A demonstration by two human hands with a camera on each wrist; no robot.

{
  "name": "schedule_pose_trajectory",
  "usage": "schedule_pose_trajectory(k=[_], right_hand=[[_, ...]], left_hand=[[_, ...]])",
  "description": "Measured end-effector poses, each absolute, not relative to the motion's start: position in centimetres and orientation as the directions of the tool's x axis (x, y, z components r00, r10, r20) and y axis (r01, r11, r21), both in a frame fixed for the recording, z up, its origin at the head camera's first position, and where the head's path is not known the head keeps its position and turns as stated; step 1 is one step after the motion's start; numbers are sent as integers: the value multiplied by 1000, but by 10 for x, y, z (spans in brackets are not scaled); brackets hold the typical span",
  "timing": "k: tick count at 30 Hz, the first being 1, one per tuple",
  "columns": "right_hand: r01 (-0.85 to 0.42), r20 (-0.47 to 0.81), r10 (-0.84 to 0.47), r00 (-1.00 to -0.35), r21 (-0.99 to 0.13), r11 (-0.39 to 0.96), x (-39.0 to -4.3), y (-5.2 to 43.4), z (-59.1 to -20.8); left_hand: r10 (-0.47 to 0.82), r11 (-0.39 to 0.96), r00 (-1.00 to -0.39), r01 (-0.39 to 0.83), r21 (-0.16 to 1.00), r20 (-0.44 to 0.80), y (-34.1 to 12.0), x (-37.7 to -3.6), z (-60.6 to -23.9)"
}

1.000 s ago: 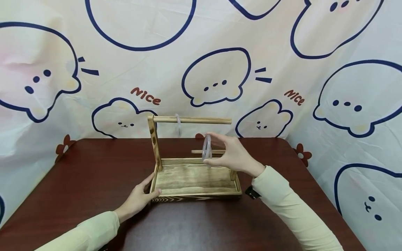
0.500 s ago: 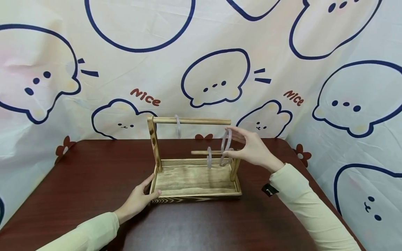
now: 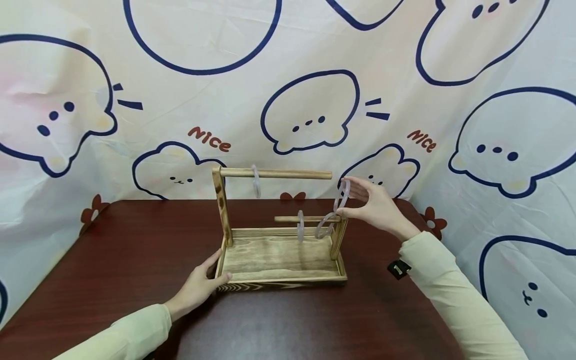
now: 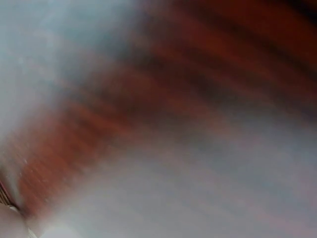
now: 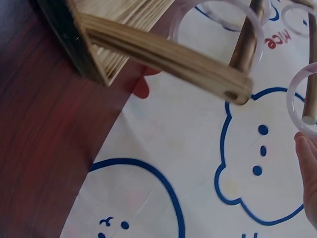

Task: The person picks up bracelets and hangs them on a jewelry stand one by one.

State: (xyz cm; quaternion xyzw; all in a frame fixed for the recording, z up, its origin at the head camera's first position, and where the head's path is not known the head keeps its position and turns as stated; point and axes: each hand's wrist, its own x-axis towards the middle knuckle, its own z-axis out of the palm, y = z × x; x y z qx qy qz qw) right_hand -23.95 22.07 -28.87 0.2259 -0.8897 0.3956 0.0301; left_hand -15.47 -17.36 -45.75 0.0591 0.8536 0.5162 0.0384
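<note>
A wooden rack has a tray base (image 3: 274, 280) and two bars. My left hand (image 3: 195, 285) grips the base's left edge, thumb over the rim. My right hand (image 3: 375, 207) pinches a translucent bangle (image 3: 347, 191) between thumb and fingers, above the right post (image 3: 338, 240). On the lower bar (image 3: 288, 219) hang two more bangles: one upright bangle (image 3: 300, 227) and a tilted bangle (image 3: 319, 229) near the post. Another bangle (image 3: 256, 182) hangs on the upper bar (image 3: 292, 174). In the right wrist view, the held bangle (image 5: 292, 96) overlaps the upper bar's free end.
The rack stands on a dark red-brown table (image 3: 135, 250). Behind and beside it hangs a pale cloth (image 3: 306, 45) with cartoon outlines. The left wrist view is mostly blurred.
My right hand has moved right and slightly up with its bangle, from near the lower bar to above the right post. The two bangles on that bar are now uncovered. My left hand stays put.
</note>
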Motion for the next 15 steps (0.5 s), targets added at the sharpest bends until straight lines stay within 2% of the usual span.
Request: schedule_pose_trajectory(k=[7,15], right_hand=[[-383,211,-343,-915,-717,582,-255,226,-284],[-395,223,-347,-911,-715,577,-270,224,-270]], left_hand=[[136,493,-991,54,868,-15,-174,-154,-458],[134,399,-989,-3,917,-61,-172,-153,-457]])
